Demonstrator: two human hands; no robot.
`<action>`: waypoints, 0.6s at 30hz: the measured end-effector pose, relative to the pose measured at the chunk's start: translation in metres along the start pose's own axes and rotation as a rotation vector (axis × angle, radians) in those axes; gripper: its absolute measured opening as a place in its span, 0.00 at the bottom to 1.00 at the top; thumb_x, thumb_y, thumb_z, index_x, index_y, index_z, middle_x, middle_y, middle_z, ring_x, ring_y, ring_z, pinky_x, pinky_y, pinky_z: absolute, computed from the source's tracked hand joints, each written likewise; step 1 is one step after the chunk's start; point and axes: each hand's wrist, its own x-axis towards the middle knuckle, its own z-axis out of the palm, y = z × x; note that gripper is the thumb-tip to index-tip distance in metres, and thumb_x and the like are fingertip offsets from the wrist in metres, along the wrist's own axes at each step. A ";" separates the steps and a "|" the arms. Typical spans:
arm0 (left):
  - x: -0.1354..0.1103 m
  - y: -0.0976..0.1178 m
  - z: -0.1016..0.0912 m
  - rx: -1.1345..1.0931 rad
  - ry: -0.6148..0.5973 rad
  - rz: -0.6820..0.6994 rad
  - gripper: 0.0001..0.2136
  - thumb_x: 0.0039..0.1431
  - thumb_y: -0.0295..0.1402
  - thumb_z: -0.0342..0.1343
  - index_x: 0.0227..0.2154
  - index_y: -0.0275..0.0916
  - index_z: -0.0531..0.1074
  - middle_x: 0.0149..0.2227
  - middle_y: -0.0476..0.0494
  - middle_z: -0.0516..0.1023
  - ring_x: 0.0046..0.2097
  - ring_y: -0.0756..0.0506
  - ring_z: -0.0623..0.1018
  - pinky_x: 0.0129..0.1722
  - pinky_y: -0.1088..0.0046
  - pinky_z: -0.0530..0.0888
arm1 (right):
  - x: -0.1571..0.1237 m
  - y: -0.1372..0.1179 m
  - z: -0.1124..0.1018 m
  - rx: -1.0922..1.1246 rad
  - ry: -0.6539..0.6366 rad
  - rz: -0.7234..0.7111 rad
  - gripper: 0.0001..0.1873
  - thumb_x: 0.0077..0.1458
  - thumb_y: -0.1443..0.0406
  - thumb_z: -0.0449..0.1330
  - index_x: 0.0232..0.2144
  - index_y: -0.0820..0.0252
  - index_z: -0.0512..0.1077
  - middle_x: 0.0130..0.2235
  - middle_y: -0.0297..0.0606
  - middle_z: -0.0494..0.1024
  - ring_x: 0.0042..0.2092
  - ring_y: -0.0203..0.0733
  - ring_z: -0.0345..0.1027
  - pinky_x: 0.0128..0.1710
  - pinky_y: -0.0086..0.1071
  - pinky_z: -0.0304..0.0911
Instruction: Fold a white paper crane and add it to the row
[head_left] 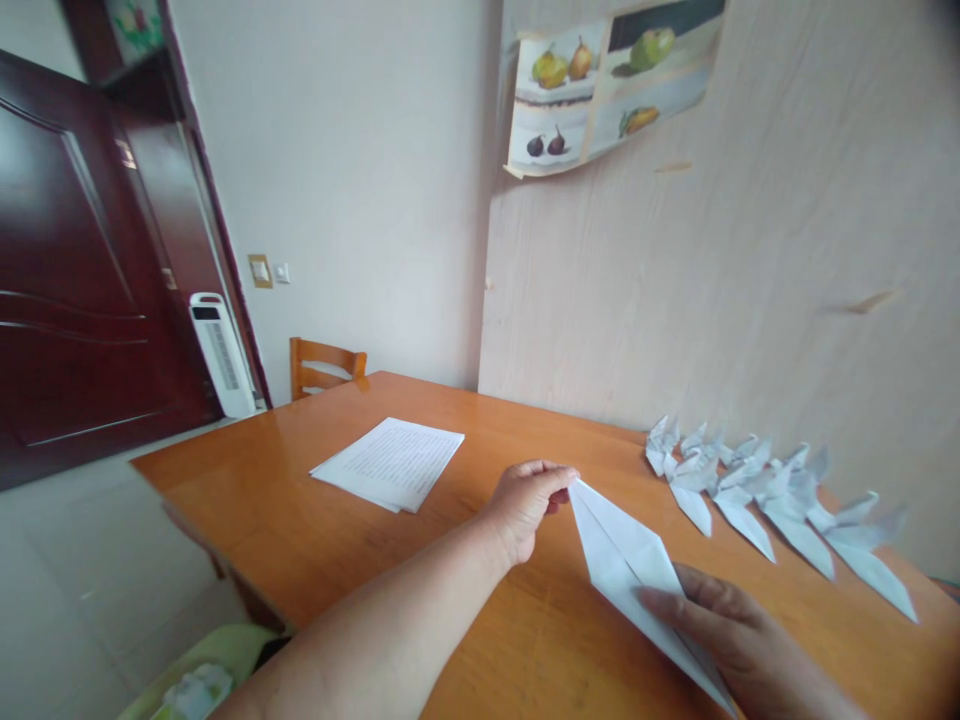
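Note:
A long, narrow folded white paper shape [626,560] lies on the orange wooden table [300,530]. My left hand [525,500] pinches its far pointed tip with closed fingers. My right hand [731,625] lies flat on the paper's near end, fingers stretched out and pressing it down. Along the wall side of the table sits a row of several finished folded white paper figures [757,490], to the right of my hands.
A stack of printed sheets [390,462] lies on the table to the left. A wooden chair [324,365] stands at the far end. Behind are a dark red door [82,270], a white heater [221,352], and a fruit poster [607,85] on the wall.

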 end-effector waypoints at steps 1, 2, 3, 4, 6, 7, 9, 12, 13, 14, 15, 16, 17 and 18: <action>0.001 0.002 -0.001 -0.017 0.013 0.013 0.12 0.42 0.37 0.69 0.26 0.35 0.76 0.27 0.47 0.74 0.30 0.52 0.70 0.33 0.74 0.62 | 0.000 0.000 0.000 0.001 -0.001 0.003 0.20 0.50 0.52 0.66 0.42 0.56 0.81 0.42 0.44 0.83 0.43 0.56 0.76 0.46 0.43 0.68; 0.002 0.005 -0.002 -0.036 0.030 0.032 0.12 0.43 0.37 0.69 0.26 0.35 0.76 0.27 0.47 0.74 0.30 0.52 0.71 0.33 0.74 0.62 | 0.000 0.000 -0.001 0.002 0.002 0.007 0.20 0.50 0.52 0.66 0.42 0.56 0.81 0.43 0.43 0.83 0.43 0.56 0.76 0.46 0.42 0.68; 0.003 0.008 -0.004 -0.054 0.043 0.055 0.12 0.43 0.37 0.69 0.27 0.35 0.76 0.29 0.46 0.75 0.31 0.52 0.71 0.33 0.74 0.63 | 0.001 0.001 -0.001 0.003 0.008 0.008 0.20 0.51 0.53 0.66 0.43 0.56 0.80 0.43 0.43 0.83 0.43 0.55 0.76 0.46 0.42 0.69; 0.003 0.011 -0.005 -0.068 0.055 0.085 0.12 0.43 0.37 0.69 0.27 0.35 0.75 0.30 0.45 0.75 0.31 0.52 0.71 0.32 0.75 0.62 | 0.002 0.002 -0.002 0.007 0.015 0.008 0.19 0.51 0.54 0.65 0.43 0.56 0.80 0.43 0.43 0.83 0.43 0.55 0.76 0.46 0.41 0.69; 0.001 0.017 -0.007 -0.065 0.075 0.141 0.12 0.46 0.38 0.68 0.27 0.35 0.75 0.30 0.46 0.75 0.30 0.52 0.69 0.31 0.75 0.62 | 0.003 0.004 -0.004 0.023 0.032 0.007 0.18 0.52 0.56 0.65 0.43 0.57 0.80 0.43 0.43 0.83 0.42 0.53 0.77 0.44 0.40 0.70; -0.001 0.020 -0.007 -0.053 0.063 0.167 0.12 0.47 0.38 0.68 0.27 0.35 0.76 0.29 0.46 0.74 0.29 0.53 0.68 0.30 0.75 0.61 | 0.004 0.006 -0.004 0.037 0.040 0.006 0.18 0.52 0.57 0.65 0.44 0.58 0.80 0.42 0.43 0.83 0.41 0.52 0.77 0.43 0.39 0.70; -0.009 0.026 -0.005 -0.034 -0.030 0.210 0.12 0.51 0.39 0.66 0.29 0.35 0.76 0.28 0.48 0.72 0.27 0.54 0.65 0.29 0.75 0.59 | 0.005 0.007 -0.005 0.067 0.052 -0.001 0.17 0.53 0.58 0.65 0.44 0.59 0.79 0.41 0.44 0.83 0.39 0.51 0.78 0.41 0.37 0.71; -0.027 0.036 0.001 0.001 -0.247 0.245 0.11 0.57 0.39 0.62 0.37 0.37 0.78 0.22 0.52 0.66 0.25 0.54 0.62 0.28 0.75 0.58 | 0.008 0.009 -0.004 0.120 0.063 -0.024 0.16 0.54 0.59 0.64 0.43 0.61 0.79 0.37 0.44 0.84 0.36 0.48 0.78 0.36 0.33 0.70; -0.034 0.040 0.003 0.019 -0.311 0.252 0.10 0.59 0.38 0.60 0.38 0.37 0.78 0.20 0.53 0.64 0.24 0.54 0.61 0.28 0.74 0.58 | 0.010 0.010 -0.004 0.146 0.061 -0.039 0.16 0.53 0.60 0.64 0.42 0.61 0.79 0.36 0.43 0.84 0.36 0.47 0.78 0.35 0.32 0.69; -0.042 0.044 0.006 0.028 -0.374 0.269 0.10 0.60 0.38 0.59 0.38 0.38 0.78 0.19 0.54 0.63 0.23 0.54 0.59 0.28 0.73 0.57 | 0.011 0.010 -0.004 0.159 0.060 -0.055 0.15 0.53 0.60 0.65 0.42 0.61 0.78 0.35 0.43 0.83 0.34 0.46 0.77 0.33 0.31 0.68; -0.051 0.048 0.010 0.027 -0.435 0.289 0.09 0.61 0.37 0.58 0.39 0.38 0.78 0.18 0.54 0.61 0.23 0.54 0.58 0.28 0.73 0.57 | 0.012 0.010 -0.004 0.161 0.051 -0.062 0.15 0.52 0.60 0.65 0.41 0.62 0.78 0.34 0.42 0.83 0.33 0.44 0.76 0.32 0.30 0.67; -0.060 0.053 0.014 0.025 -0.511 0.305 0.10 0.62 0.37 0.56 0.41 0.39 0.78 0.17 0.55 0.60 0.23 0.53 0.58 0.28 0.72 0.58 | 0.013 0.011 -0.004 0.155 0.053 -0.065 0.15 0.52 0.60 0.65 0.41 0.62 0.78 0.33 0.42 0.83 0.31 0.43 0.76 0.31 0.30 0.67; -0.071 0.058 0.019 0.011 -0.590 0.325 0.10 0.63 0.37 0.55 0.42 0.40 0.78 0.17 0.55 0.59 0.22 0.53 0.57 0.28 0.72 0.58 | 0.014 0.010 -0.004 0.149 0.064 -0.074 0.14 0.52 0.59 0.65 0.39 0.62 0.78 0.32 0.41 0.83 0.30 0.42 0.75 0.30 0.29 0.66; -0.082 0.064 0.024 -0.005 -0.664 0.343 0.11 0.63 0.38 0.55 0.43 0.41 0.77 0.16 0.55 0.58 0.21 0.53 0.57 0.28 0.71 0.58 | 0.014 0.010 -0.004 0.138 0.079 -0.081 0.14 0.51 0.59 0.65 0.38 0.61 0.78 0.32 0.40 0.82 0.29 0.41 0.74 0.29 0.29 0.65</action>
